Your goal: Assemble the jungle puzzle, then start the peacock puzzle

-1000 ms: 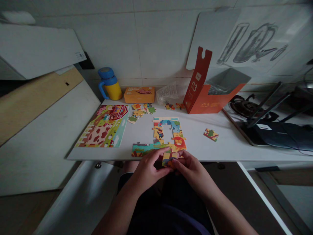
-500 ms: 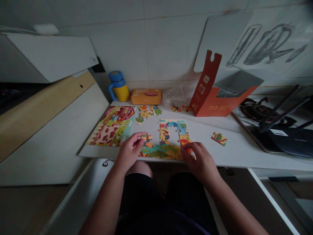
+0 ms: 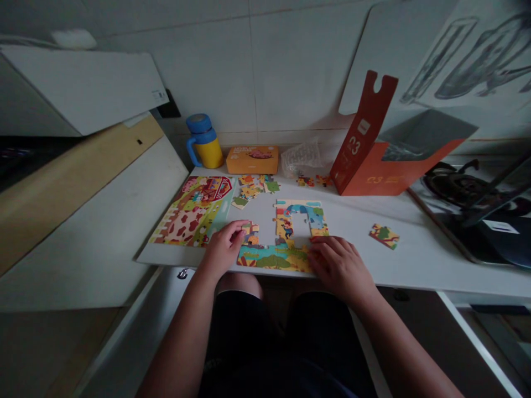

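A partly joined jigsaw puzzle [image 3: 274, 257] with a colourful cartoon scene lies at the table's front edge, its middle open to the white top. At its left side my left hand [image 3: 224, 243] pinches a puzzle piece [image 3: 251, 235] between thumb and forefinger, just above the bottom row. My right hand [image 3: 338, 265] is palm down over the lower right corner, fingers bent together on a puzzle piece there that it mostly covers. Farther back, a small heap of loose pieces [image 3: 251, 190] lies left of the puzzle. One loose piece [image 3: 385, 236] sits alone to the right.
A farm picture sheet [image 3: 193, 213] lies at the left. Behind stand a blue-and-yellow bottle [image 3: 207, 143], an orange box [image 3: 252, 160], a crumpled clear bag [image 3: 302, 157] and an open red-orange carton [image 3: 373, 179]. A stove burner [image 3: 468, 190] and a black device [image 3: 501, 243] are at the right.
My right hand has flattened over the lower right corner and now hides the orange pieces seen there before. My left hand keeps its pinch. The view has shifted slightly.
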Demonstrator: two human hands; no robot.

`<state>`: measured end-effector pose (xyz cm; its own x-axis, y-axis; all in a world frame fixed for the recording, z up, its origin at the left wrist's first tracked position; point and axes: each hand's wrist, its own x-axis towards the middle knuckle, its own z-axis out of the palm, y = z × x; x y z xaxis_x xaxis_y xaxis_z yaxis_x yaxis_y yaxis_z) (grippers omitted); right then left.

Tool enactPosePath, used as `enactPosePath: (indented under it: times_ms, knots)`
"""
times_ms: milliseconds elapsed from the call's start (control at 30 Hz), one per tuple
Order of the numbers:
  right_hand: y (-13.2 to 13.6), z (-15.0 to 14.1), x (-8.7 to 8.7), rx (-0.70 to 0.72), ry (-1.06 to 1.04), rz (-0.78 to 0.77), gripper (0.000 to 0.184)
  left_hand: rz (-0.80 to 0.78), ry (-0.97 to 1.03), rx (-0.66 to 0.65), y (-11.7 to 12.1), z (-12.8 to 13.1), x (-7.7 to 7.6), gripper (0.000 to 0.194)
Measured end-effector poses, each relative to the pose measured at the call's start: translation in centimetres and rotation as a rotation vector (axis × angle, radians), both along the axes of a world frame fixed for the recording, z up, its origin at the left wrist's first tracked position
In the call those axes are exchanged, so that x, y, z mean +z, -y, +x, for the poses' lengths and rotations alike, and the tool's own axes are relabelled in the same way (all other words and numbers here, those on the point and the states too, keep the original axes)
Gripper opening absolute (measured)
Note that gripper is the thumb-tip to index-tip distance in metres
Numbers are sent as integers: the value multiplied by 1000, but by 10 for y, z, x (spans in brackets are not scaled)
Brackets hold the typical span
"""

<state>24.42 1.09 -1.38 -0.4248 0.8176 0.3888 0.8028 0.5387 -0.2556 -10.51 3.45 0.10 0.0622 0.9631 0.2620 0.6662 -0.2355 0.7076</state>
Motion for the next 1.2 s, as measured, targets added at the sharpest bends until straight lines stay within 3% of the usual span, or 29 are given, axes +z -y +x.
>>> enactPosePath:
  times_ms: [500, 733, 933, 1200]
  knots:
    - [1, -1, 3, -2, 7, -19, 18, 56, -51, 1, -3, 3, -3, 30]
    - [0, 0, 1, -7, 25, -13, 18, -36, 98, 14, -2, -3, -5, 31]
    - [0, 0, 0, -2, 14, -14, 18, -25, 221, -3, -2, -9, -14, 33]
    - [0, -2, 3, -10, 11, -12, 16, -19, 199, 17, -2, -11, -11, 33]
